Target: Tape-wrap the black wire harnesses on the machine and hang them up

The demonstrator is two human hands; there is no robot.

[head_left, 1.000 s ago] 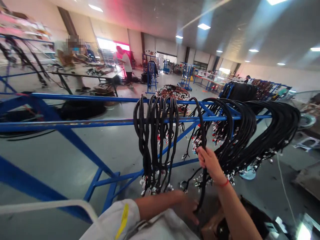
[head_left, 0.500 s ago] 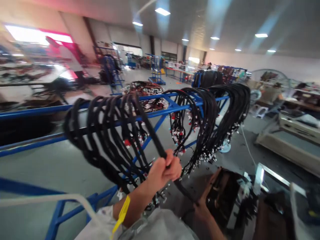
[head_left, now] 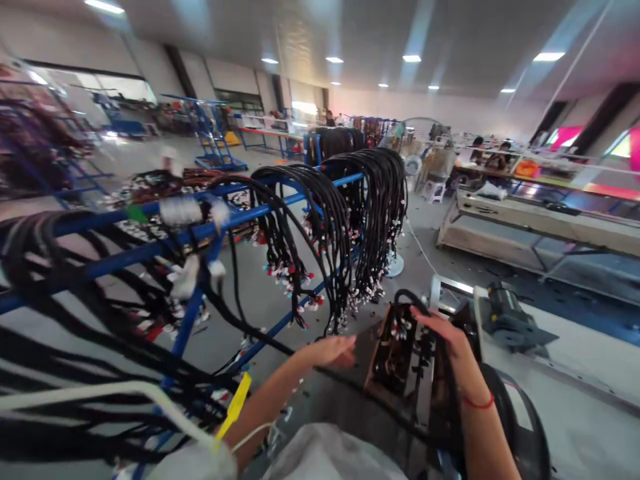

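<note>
Black cable (head_left: 357, 392) — blue rack (head_left: 257, 212) alongside, box (head_left: 379, 348) near right hand (head_left: 447, 332)

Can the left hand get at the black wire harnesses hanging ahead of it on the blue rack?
Probably yes: the left hand looks open, and nothing visible stands between it and the black wire harnesses on the blue rack. Exact depth is hard to judge.
</note>
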